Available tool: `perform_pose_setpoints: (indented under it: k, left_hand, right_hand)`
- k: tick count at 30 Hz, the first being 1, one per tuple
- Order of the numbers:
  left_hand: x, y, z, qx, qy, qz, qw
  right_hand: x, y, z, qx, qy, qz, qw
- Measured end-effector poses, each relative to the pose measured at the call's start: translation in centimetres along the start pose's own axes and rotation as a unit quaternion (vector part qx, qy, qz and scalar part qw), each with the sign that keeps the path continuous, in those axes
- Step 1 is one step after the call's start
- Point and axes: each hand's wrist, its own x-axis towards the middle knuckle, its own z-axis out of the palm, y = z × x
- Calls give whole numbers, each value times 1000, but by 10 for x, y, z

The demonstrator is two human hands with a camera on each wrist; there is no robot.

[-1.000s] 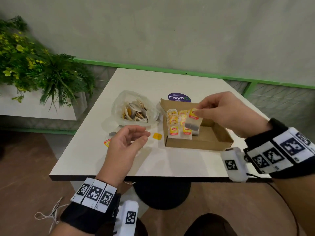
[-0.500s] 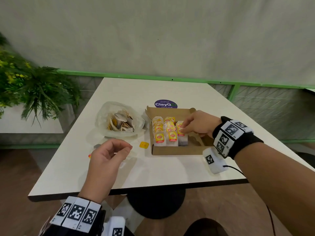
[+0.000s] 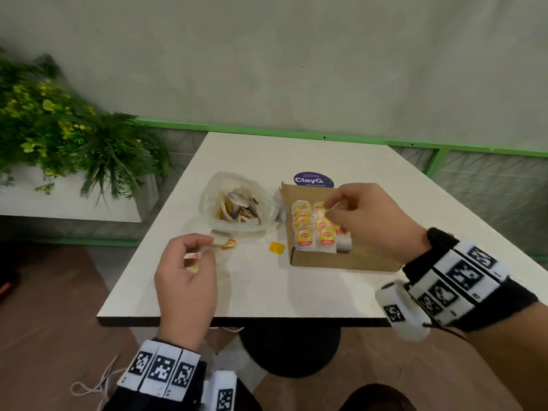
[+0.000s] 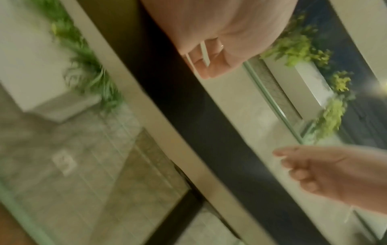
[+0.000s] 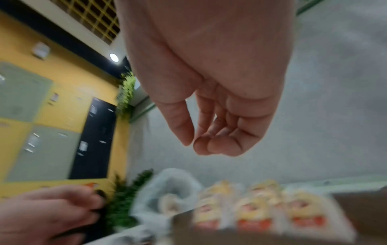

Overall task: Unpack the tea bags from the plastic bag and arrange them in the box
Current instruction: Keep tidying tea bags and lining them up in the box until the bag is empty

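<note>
A clear plastic bag [image 3: 240, 203] of loose tea bags lies open on the white table [image 3: 267, 292]. Right of it is a brown cardboard box [image 3: 341, 262] with rows of upright yellow-tagged tea bags [image 3: 314, 229] at its left end. My right hand [image 3: 329, 209] hovers just above those rows, fingers loosely curled and empty, as the right wrist view [image 5: 196, 142] confirms. My left hand [image 3: 198, 250] is over the table's front left, pinching a small white tea bag piece [image 4: 204, 53]. Another tea bag [image 3: 221, 236] lies on the table by its fingertips.
A loose yellow tag [image 3: 277, 248] lies between the bag and the box. A purple round sticker [image 3: 313, 180] is behind the box. A planter of green plants [image 3: 68, 137] stands to the left, off the table. The box's right half holds no tea bags.
My right hand carried a tea bag into the box, set it in the rows and has lifted off empty. My left hand stayed at the front left.
</note>
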Motion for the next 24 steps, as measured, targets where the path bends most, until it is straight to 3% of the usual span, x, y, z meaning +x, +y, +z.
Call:
perform_pose_setpoints:
  k: [3,5,8,11,14,19,24]
  left_hand:
    - [9,-6,-15,224,-46,77,970]
    - [15,-6,-16,324,-117,40,938]
    - [15,-1,-7,414,-181,31,892]
    - [12,-3,-1,452,-194,66,868]
    - [13,-8,-1,430,-175,78,882]
    - [16,-12,1,390,-159,74,904]
    - [16,-5,12,149,-251,63,954]
  right_hand:
    - [-47,-14,42,57,-148,-24,987]
    - [-67,-13,70,21,-212,-38,976]
    - [-74,-2,97,-7,-180,-50,982]
    - [-67,12,111,70,-94,-31,993]
    - [-62,22,115,151,-69,-11,986]
    - [-60,28,117,177,-56,-24,982]
    - [-64,30,123,221,-24,-59,973]
